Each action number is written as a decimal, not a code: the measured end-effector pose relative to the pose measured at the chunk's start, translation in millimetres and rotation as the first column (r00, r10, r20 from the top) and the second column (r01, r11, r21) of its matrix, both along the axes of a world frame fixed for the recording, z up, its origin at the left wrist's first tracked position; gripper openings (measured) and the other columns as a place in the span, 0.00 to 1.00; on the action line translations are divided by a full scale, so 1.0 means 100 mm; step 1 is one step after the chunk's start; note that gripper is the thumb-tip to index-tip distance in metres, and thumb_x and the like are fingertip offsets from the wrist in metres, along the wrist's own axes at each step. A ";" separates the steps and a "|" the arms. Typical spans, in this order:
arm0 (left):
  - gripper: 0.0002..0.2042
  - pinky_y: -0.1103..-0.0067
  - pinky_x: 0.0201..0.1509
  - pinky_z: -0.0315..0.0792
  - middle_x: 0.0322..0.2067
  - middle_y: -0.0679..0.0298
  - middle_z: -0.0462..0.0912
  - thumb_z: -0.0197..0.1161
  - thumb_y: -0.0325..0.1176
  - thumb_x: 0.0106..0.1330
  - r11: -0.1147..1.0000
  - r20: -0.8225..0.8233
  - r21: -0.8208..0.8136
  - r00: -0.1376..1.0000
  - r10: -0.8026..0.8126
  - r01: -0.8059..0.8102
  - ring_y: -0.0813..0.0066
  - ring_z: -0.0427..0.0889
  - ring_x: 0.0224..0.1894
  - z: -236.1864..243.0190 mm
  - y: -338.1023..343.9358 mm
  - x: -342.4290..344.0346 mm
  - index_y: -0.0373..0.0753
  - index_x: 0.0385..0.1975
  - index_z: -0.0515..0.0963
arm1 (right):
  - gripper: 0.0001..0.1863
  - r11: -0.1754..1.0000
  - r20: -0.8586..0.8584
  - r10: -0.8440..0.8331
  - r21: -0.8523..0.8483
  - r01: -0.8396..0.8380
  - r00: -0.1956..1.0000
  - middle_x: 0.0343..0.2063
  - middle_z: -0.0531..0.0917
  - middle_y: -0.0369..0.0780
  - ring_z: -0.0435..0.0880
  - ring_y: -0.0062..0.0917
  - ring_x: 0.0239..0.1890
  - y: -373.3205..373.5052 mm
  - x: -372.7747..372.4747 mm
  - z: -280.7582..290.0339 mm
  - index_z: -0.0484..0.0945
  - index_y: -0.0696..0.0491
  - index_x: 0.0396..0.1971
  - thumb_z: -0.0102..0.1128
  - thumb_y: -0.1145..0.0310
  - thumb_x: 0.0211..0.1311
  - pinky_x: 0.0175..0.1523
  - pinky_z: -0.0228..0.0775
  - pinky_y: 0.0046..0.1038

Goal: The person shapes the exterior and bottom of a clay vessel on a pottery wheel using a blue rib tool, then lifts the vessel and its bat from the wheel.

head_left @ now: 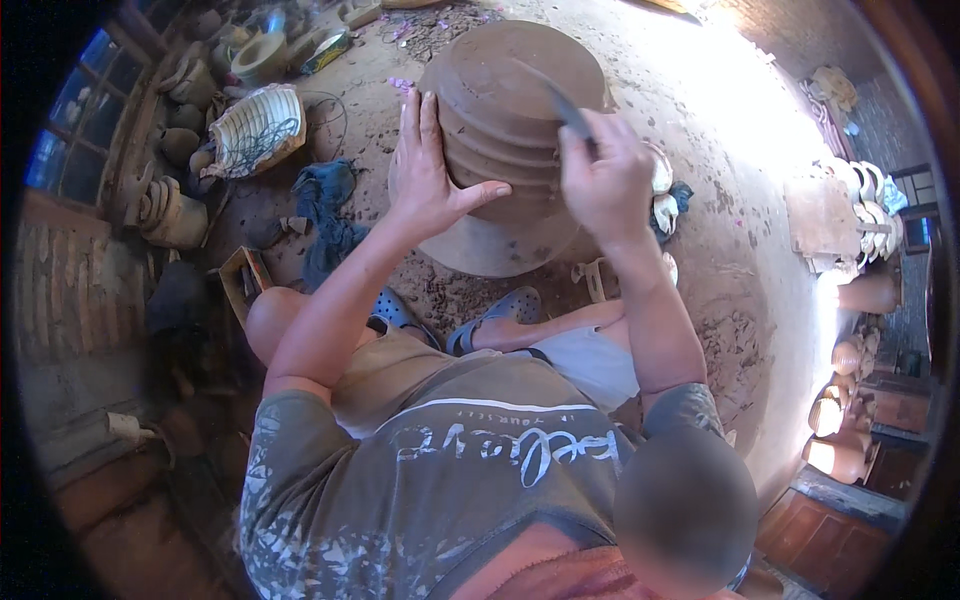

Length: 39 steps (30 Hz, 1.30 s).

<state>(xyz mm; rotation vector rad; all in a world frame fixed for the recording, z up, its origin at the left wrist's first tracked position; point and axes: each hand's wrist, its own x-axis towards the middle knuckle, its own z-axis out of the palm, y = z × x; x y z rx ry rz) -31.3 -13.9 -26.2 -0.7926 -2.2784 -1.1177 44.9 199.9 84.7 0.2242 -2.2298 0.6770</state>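
A large brown clay pot (490,105) with ridged sides stands in front of me, its broad flat face upward. Beneath it is a pale round base (480,255). My left hand (430,180) lies against the pot's left side, fingers stretched and thumb spread across the ridges. My right hand (608,175) is closed round a dark, narrow blade-shaped tool (568,110) at the pot's right side. The tool's tip points up and left over the pot's upper edge. Its grip end is hidden in my fist, and whether the blade touches the clay I cannot tell.
Clay crumbs litter the floor round my blue clogs (510,312). Left of the pot lie a dark blue cloth (325,205), a white ribbed basket (258,130) and a small open box (243,283). Several clay pots (845,420) line the right side.
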 end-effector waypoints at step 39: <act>0.26 0.59 0.67 0.74 0.67 0.34 0.71 0.68 0.42 0.69 0.745 0.472 -0.651 0.847 0.246 0.146 0.37 0.75 0.67 -1.22 -0.66 -0.04 0.26 0.57 0.76 | 0.15 0.988 0.188 0.128 -0.109 -0.109 0.974 0.66 0.78 0.59 0.78 0.48 0.69 0.20 0.68 -0.65 0.80 0.66 0.51 0.63 0.70 0.73 0.71 0.70 0.38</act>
